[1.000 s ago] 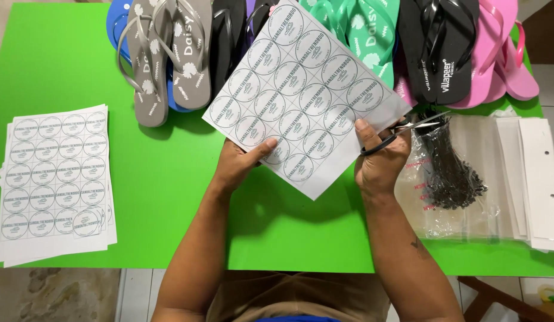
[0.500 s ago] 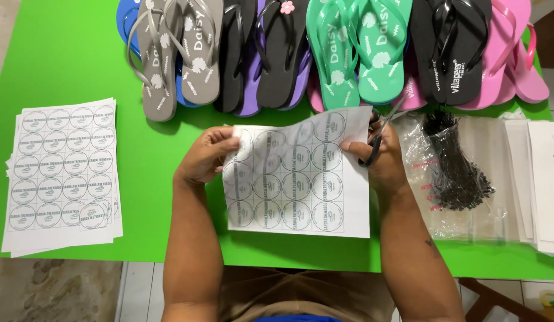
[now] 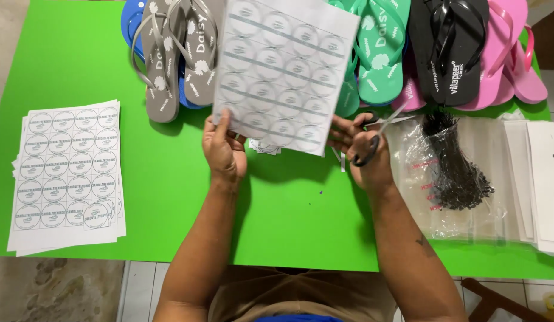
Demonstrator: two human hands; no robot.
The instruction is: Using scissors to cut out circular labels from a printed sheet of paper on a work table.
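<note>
My left hand (image 3: 224, 152) pinches the lower left edge of a white sheet of round labels (image 3: 286, 71) and holds it upright above the green table (image 3: 169, 197), its back side facing me. My right hand (image 3: 363, 152) grips black-handled scissors (image 3: 375, 134) at the sheet's lower right edge, blades pointing up and right. A small paper offcut (image 3: 264, 146) lies under the sheet.
A stack of round-label sheets (image 3: 65, 173) lies at the left. Flip-flops in grey (image 3: 169, 53), teal (image 3: 378, 53), black (image 3: 449, 48) and pink (image 3: 515, 53) line the far edge. A clear bag of black ties (image 3: 455, 167) and white card strips (image 3: 545, 179) sit at the right.
The label sheet went from lying low in front of me to being raised and tipped upright toward the flip-flops. Both hands moved forward with it.
</note>
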